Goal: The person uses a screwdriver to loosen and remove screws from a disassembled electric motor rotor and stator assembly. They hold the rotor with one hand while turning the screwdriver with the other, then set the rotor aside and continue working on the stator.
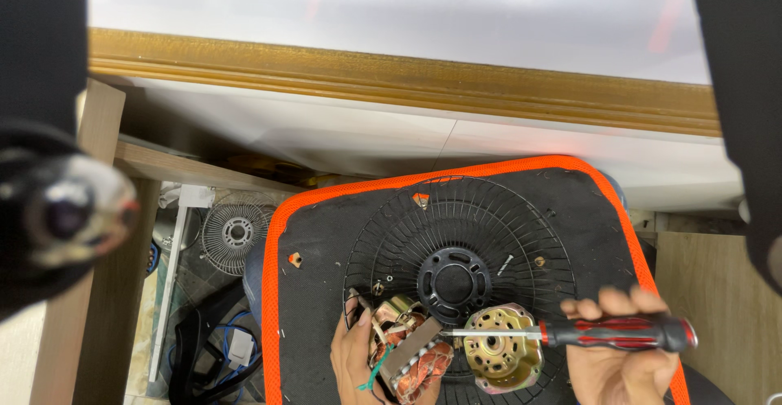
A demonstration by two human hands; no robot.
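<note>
Left hand (352, 356) palm-up, gripping copper-wound motor stator (411, 356); right hand (619, 356) fisted around red-black screwdriver (603, 333), held level, tip touching stator.

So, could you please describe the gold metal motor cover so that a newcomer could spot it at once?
Start at the black work mat with the orange border, where a black wire fan guard lies flat. At the guard's lower right edge, beside the copper-wound motor stator in the left hand, sits the gold metal motor cover. It alone is round, gold and holed, touched by the red-and-black screwdriver.
</note>
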